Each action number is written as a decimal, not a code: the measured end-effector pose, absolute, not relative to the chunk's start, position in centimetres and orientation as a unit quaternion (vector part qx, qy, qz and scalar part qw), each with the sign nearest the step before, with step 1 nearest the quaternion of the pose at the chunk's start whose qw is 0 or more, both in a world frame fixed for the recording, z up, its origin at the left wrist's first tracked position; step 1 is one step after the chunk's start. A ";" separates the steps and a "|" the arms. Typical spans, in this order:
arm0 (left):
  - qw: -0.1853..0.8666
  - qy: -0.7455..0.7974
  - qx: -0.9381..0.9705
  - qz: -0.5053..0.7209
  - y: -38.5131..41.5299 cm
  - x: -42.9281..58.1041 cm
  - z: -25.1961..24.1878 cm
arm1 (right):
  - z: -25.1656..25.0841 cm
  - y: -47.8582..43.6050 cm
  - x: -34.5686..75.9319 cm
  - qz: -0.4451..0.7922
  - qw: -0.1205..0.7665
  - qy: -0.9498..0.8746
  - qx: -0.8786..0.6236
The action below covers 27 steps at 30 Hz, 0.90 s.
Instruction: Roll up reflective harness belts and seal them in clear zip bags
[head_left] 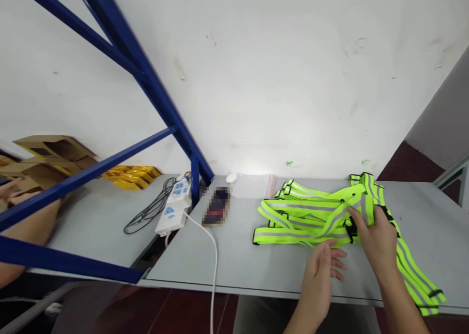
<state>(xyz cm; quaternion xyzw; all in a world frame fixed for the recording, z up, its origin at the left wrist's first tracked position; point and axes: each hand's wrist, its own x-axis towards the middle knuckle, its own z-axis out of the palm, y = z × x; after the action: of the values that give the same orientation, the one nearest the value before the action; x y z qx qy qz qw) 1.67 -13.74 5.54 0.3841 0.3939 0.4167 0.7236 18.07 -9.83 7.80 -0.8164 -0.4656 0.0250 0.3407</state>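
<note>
A neon yellow reflective safety vest (311, 214) made of straps with grey stripes lies spread on the grey table (238, 260). My right hand (375, 236) is closed on a strap of the vest near a black buckle (351, 229). Just in front of the vest's near edge, my left hand (324, 273) hovers with its fingers stretched out and holds nothing.
A phone (217, 206) lies left of the vest beside a white power strip (174, 208) with a white cable (213, 270) and black cords (150, 209). A blue metal rack frame (146, 80) crosses the left. Cardboard boxes (51, 151), yellow packets (132, 175) and another person's arm (25, 226) are at far left.
</note>
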 end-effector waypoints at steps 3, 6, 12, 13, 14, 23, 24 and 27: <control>0.852 0.271 0.225 0.386 -13.7 4.2 7.3 | 8.9 -11.6 17.9 -0.053 0.380 -0.591 -0.710; 0.862 0.222 0.145 0.432 -11.7 4.5 10.0 | 9.8 -13.1 17.9 -0.105 0.405 -0.754 -0.506; 0.865 0.313 0.096 0.379 -6.8 3.5 13.9 | 12.1 -14.4 17.1 -0.145 0.369 -0.853 -0.340; 0.869 0.324 0.105 0.360 -6.0 3.5 14.2 | 12.4 -14.2 17.0 -0.154 0.358 -0.856 -0.338; 0.874 0.329 0.116 0.338 -5.1 3.5 14.4 | 12.6 -14.0 16.9 -0.165 0.349 -0.858 -0.338; 0.870 0.274 0.320 0.255 4.1 4.7 13.0 | 11.4 -11.4 16.6 -0.227 0.246 -0.867 -0.368; 0.857 0.290 0.350 0.243 4.9 4.8 12.4 | 10.9 -11.3 16.4 -0.222 0.234 -0.869 -0.375; 0.824 0.350 0.396 0.204 6.3 4.8 9.9 | 8.8 -11.1 15.8 -0.194 0.175 -0.871 -0.416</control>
<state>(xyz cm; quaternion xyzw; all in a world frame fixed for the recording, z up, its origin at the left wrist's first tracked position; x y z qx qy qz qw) 4.82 6.33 9.87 0.3960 0.3503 0.2037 0.8240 15.84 -11.10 8.80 -0.4161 -0.8710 -0.1941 0.1747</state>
